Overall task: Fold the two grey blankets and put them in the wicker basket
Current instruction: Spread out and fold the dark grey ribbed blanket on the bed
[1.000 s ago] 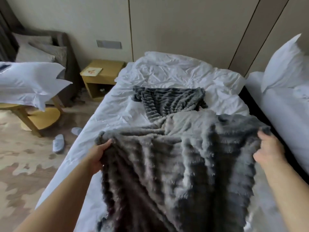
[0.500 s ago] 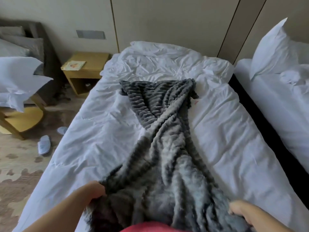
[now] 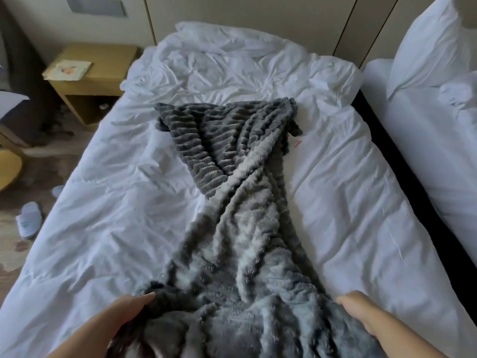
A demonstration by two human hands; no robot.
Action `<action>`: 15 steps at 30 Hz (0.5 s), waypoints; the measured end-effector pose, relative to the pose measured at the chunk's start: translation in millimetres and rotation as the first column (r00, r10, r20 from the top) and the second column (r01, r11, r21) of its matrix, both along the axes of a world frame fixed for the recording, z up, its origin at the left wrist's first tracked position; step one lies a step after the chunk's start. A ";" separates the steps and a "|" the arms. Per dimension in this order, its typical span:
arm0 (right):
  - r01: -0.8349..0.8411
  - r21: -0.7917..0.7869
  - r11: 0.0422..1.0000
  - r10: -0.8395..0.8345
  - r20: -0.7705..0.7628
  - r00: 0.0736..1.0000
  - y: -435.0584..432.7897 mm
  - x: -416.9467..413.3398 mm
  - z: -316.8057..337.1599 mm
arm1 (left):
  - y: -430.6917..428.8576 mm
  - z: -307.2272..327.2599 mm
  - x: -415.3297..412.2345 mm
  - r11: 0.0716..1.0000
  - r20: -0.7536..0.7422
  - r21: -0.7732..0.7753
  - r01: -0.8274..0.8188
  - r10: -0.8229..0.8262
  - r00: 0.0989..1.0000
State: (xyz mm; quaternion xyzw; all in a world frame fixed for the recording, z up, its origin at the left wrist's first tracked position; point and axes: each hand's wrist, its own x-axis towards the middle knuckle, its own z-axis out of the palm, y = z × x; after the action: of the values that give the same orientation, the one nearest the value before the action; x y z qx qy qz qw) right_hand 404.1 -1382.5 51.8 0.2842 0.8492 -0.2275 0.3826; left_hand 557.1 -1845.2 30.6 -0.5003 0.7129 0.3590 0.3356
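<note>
A grey ribbed blanket [image 3: 240, 202] lies stretched and twisted along the middle of a white bed [image 3: 108, 228], its far end spread near the pillows and its near end bunched at the bed's foot. My left hand [image 3: 129, 310] grips the blanket's near left corner. My right hand [image 3: 357, 306] holds the near right edge, fingers curled into the fabric. Only one grey blanket is distinct; I cannot tell whether a second lies in the pile. No wicker basket is in view.
A wooden nightstand [image 3: 95, 73] with a card on top stands left of the bed head. White slippers [image 3: 28, 220] lie on the patterned floor at left. A second bed [image 3: 426, 140] with a white pillow [image 3: 428, 45] runs along the right, across a dark gap.
My hands have dropped from holding the blanket up and spread wide to low at the bed's foot. The blanket now lies drawn out and twisted along the bed.
</note>
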 end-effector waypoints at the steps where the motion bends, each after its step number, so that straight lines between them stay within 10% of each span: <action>1: -0.011 -0.001 1.000 0.011 -0.002 1.000 -3.9 -8.1 -4.9 | -1.6 -3.7 -6.5 0.999 0.048 -0.013 0.040 -0.040 0.998; 10: -0.015 -0.159 0.987 -0.037 -0.318 0.947 -63.2 -92.0 -92.5 | -18.0 -67.8 -79.0 0.899 0.196 0.373 -0.232 0.168 0.966; 15: 0.050 -0.286 0.957 -0.100 -0.164 0.981 -97.4 -85.1 -105.9 | -12.7 -86.4 -92.8 0.847 0.231 0.399 -0.350 0.276 0.933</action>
State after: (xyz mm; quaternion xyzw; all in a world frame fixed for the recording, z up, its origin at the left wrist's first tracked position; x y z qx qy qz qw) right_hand 319.0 -1479.9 -54.1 0.2379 0.8274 -0.3843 0.3334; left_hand 464.3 -1857.9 -55.8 -0.5506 0.4932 0.5160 0.4329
